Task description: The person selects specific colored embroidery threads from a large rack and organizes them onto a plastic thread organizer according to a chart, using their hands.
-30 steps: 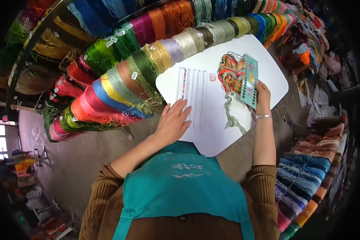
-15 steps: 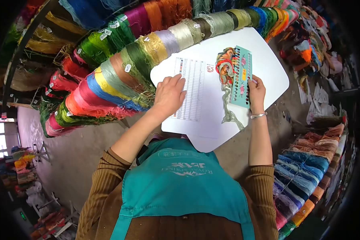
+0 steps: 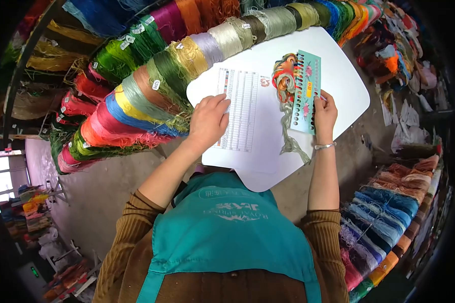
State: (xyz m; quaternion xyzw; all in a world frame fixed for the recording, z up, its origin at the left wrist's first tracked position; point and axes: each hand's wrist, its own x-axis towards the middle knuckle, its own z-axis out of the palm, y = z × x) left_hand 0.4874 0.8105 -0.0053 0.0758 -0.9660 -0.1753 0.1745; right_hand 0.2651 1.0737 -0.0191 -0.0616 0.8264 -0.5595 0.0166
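The left hand lies palm down, fingers loosely curled and gripping nothing, on the left edge of the printed paper chart with fine columns and a strip of colour swatches. The right hand pinches the lower right edge of the flat teal card thread organiser with rows of punched holes, fingers closed on it, a thin silver bracelet at the wrist just below. Both rest on the white rounded-corner board that lies just beyond the teal apron and the brown ribbed sleeves.

The organiser sits to the right of the chart, a narrow bare strip of board between them. Looped through its left holes is a bunch of orange, red and green floss, with a pale green tail trailing down the board toward the apron.

The card looks light and fairly stiff, though thin enough to bend; an edge free of holes, such as the one now pinched, seems the safest place to take it. The floss is soft and limp, likely to tangle or slip out of its holes if dragged.

Beyond and left of the board, thick hanging skeins of many-coloured thread curve along a rack; more blue and orange skeins lie to its right.
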